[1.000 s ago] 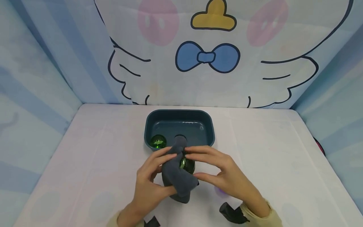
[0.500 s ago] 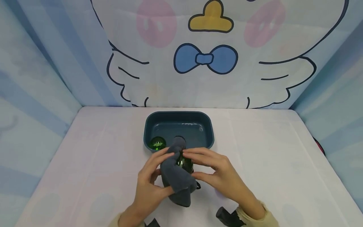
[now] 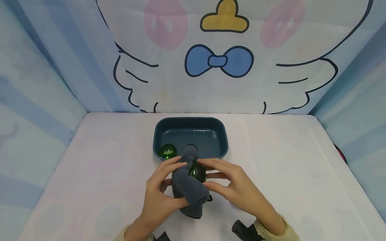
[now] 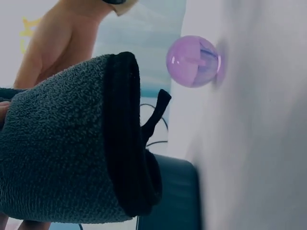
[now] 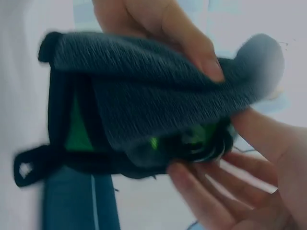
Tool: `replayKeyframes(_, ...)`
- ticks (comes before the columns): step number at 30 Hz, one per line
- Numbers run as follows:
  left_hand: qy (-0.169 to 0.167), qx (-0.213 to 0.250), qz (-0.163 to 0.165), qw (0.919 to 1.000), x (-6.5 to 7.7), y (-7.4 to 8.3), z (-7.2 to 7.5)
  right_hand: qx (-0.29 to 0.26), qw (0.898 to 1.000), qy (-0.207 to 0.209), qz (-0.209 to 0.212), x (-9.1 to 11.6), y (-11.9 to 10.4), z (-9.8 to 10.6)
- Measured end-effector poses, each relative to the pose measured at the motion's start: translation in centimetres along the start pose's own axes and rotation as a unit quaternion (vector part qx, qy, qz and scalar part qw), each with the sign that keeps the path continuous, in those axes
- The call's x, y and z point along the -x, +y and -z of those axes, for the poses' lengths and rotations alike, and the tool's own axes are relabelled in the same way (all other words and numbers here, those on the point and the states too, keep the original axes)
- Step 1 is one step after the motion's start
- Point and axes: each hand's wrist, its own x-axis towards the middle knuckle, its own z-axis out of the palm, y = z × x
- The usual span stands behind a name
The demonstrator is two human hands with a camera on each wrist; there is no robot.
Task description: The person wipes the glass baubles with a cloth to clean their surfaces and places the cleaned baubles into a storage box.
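Pale blue at far left: fabric wall [image 3: 33, 134], broad soft stripes, meeting a white table [image 3: 99, 160]. Next, low down, beige left sleeve [image 3: 122, 234] and a small black piece [image 3: 162, 237] just beside that wrist.

Left hand [image 3: 161, 194]: curled round the grey cloth [image 3: 188, 185], thumb on the near part, fingers spread along the farther part. Cloth held up off the table, over the near side of the tray; terry-textured and dark-hemmed in the left wrist view, short dark loop [image 4: 156, 117] sticking out from the hem.

Beyond: dark blue-green tray [image 3: 223, 140], rounded corners. Inside, in the near left corner, a clear green ball [image 3: 168, 151].

In the cloth's fold, to the right, a second green ball [image 3: 197, 172], partly covered, between the two hands. Behind everything, a white backdrop [image 3: 181, 90] with a printed blue bow tie [image 3: 219, 61].

Near the hands, on the table, a clear purple ball [image 4: 193, 61], apart from the cloth; plain in the left wrist view.

Right hand [image 3: 236, 182]: thumb and fingertips pinching the second green ball from its right side, against the cloth. How firmly, cannot tell. Below, black cylindrical piece [image 3: 241, 230] at the wrist, then right sleeve [image 3: 281, 232].
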Motion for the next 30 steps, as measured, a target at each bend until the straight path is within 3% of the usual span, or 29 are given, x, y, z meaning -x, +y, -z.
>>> replayKeyframes(2, -0.003, 0.003, 0.007, 1.0, 0.1, 0.1, 0.0, 0.034, 0.998, -0.001, 0.055, 0.1, 0.0, 0.2)
replayKeyframes(5, -0.005, 0.009, 0.026, 0.9996, 0.1, 0.3, 0.0, 0.103, 0.985, -0.007, 0.139, 0.2, -0.1, 0.4)
replayKeyframes(9, -0.001, 0.02, 0.064, 0.9977, 0.1, 0.7, 0.1, 0.142, 0.974, -0.012, 0.175, 0.2, 0.0, 0.2)
replayKeyframes(13, -0.001, 0.03, 0.078, 0.9965, 0.0, 1.0, 0.2, 0.121, 0.981, 0.003, 0.152, 0.1, 0.0, -0.1)
replayKeyframes(17, -0.005, 0.02, 0.041, 0.9989, 0.0, 0.8, 0.3, 0.081, 0.989, 0.029, 0.119, 0.0, 0.0, -0.5)
replayKeyframes(21, -0.007, -0.005, 0.0, 1.0, 0.2, 0.4, 0.2, 0.007, 0.999, 0.042, 0.028, 0.0, -0.2, -0.8)
replayKeyframes(25, -0.002, -0.014, -0.01, 0.9999, 0.3, 0.2, 0.0, -0.003, 0.999, 0.025, -0.043, 0.1, -0.3, -0.7)
replayKeyframes(27, 0.001, -0.008, -0.006, 1.0, 0.2, 0.2, -0.1, 0.007, 0.999, 0.011, -0.046, 0.1, -0.2, -0.6)
replayKeyframes(30, 0.005, 0.004, 0.006, 1.0, 0.1, 0.3, -0.2, 0.009, 1.0, 0.002, -0.01, 0.2, -0.1, -0.3)
